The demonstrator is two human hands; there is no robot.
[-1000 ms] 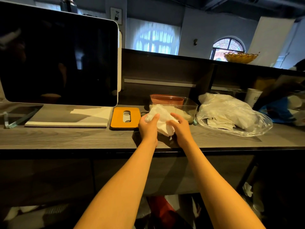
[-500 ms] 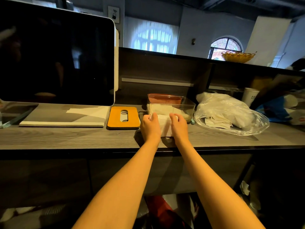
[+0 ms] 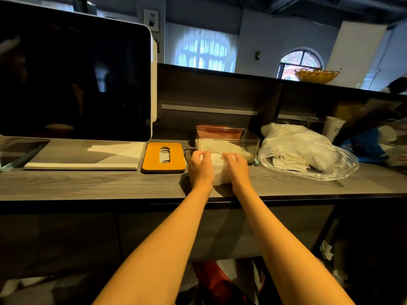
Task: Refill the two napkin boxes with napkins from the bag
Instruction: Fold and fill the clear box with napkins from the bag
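While both hands grip the napkin stack (image 3: 220, 172) on the bench (image 3: 88, 183) | left hand (image 3: 201, 167) and right hand (image 3: 239, 169) pinch its sides | clear napkin box (image 3: 229, 143) just behind stack, equally near both | bag (image 3: 306, 150) right of box

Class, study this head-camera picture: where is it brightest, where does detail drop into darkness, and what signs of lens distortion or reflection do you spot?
Head view: brightest at the backlit windows; detail is lost in shadow under the counter. The wide lens bows the counter edge and stretches the forearms. The dark screen mirrors the room faintly, and the plastic bag shows glare. Both hands cast a shadow on the counter.
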